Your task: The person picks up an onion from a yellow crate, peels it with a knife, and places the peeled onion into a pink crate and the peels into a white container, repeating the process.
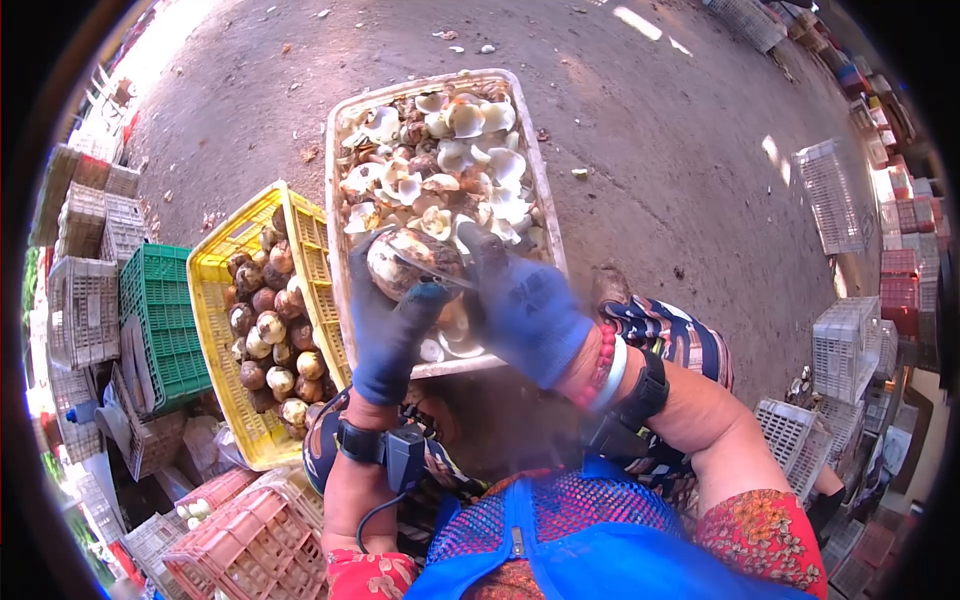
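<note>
My left hand (385,335), in a dark blue glove, grips a rounded brown-and-white piece of produce (400,258) from its left and lower side. Across its right part lies the thin grey edge of a knife (440,272). My right hand (525,310), gloved in blue and somewhat blurred, is closed around the knife, its handle hidden by the fingers. Both hands are over the near half of a pale crate (546,215). Cup-shaped white and brown peelings (465,120) fill this crate.
A yellow crate (215,300) of whole brown rounded produce (270,328) stands left of the pale crate. Beyond it are a green crate (165,330) and a pink crate (240,545). White crates (832,200) stand along the right. Scraps dot the ground (680,150).
</note>
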Tool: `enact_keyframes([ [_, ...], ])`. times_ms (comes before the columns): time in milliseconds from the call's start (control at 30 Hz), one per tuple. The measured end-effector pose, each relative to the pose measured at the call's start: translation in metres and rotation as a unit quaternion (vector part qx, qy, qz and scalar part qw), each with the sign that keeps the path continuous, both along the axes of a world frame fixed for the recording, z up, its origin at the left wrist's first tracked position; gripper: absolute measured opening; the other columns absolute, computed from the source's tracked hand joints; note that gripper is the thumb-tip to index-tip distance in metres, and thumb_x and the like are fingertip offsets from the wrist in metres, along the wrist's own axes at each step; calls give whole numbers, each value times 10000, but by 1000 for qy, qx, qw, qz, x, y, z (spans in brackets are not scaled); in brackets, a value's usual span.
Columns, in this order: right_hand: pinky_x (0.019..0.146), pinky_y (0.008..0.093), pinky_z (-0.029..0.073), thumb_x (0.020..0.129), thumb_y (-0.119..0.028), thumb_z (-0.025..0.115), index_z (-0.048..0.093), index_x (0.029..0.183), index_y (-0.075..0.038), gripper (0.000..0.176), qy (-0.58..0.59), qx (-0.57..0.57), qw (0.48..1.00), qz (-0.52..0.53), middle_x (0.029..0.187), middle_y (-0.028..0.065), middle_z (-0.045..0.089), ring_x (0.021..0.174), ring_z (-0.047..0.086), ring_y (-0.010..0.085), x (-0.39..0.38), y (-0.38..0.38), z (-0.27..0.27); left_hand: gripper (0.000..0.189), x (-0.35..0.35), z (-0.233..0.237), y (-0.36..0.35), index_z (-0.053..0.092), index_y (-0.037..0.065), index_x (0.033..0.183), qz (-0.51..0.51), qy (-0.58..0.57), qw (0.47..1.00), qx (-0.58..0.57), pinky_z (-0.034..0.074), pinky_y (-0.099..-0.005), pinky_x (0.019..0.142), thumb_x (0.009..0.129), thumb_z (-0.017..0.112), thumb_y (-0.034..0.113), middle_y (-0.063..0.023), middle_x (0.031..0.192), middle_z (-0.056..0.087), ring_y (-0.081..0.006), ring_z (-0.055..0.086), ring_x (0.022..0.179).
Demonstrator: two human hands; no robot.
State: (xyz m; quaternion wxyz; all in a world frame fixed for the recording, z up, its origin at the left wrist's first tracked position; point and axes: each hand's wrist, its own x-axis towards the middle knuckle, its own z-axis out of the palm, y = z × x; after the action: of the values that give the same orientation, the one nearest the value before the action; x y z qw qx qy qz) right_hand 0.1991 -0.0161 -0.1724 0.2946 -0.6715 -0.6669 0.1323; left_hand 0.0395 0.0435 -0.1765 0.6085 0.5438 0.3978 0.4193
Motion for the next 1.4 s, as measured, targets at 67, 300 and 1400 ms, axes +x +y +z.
enact_keyframes([
  [67, 594, 470, 530, 895, -188, 583, 390, 1367, 22, 552, -8, -11, 1000, 16, 805, 181, 680, 665, 677, 375, 3, -1, 11, 722, 3, 1, -2, 393, 6, 1363, 1, -20, 1000, -23, 595, -345, 821, 784, 775, 208, -140, 1200, 580, -213, 667, 1011],
  [300, 612, 473, 536, 872, -189, 603, 395, 1376, 5, 579, 12, 55, 998, 33, 850, 204, 685, 706, 684, 381, 2, 2, -14, 682, -8, 2, -1, 407, 6, 1342, -71, 37, 997, -4, 581, -321, 809, 831, 751, 300, -132, 1128, 636, -217, 685, 953],
  [1400, 598, 428, 527, 897, -100, 556, 447, 1325, -21, 449, -38, 128, 991, 21, 877, 160, 682, 697, 683, 330, 11, 16, -36, 623, -13, 0, -6, 408, 26, 1420, -85, -63, 990, -96, 522, -434, 998, 835, 600, 114, -176, 1281, 570, -315, 587, 1197],
])
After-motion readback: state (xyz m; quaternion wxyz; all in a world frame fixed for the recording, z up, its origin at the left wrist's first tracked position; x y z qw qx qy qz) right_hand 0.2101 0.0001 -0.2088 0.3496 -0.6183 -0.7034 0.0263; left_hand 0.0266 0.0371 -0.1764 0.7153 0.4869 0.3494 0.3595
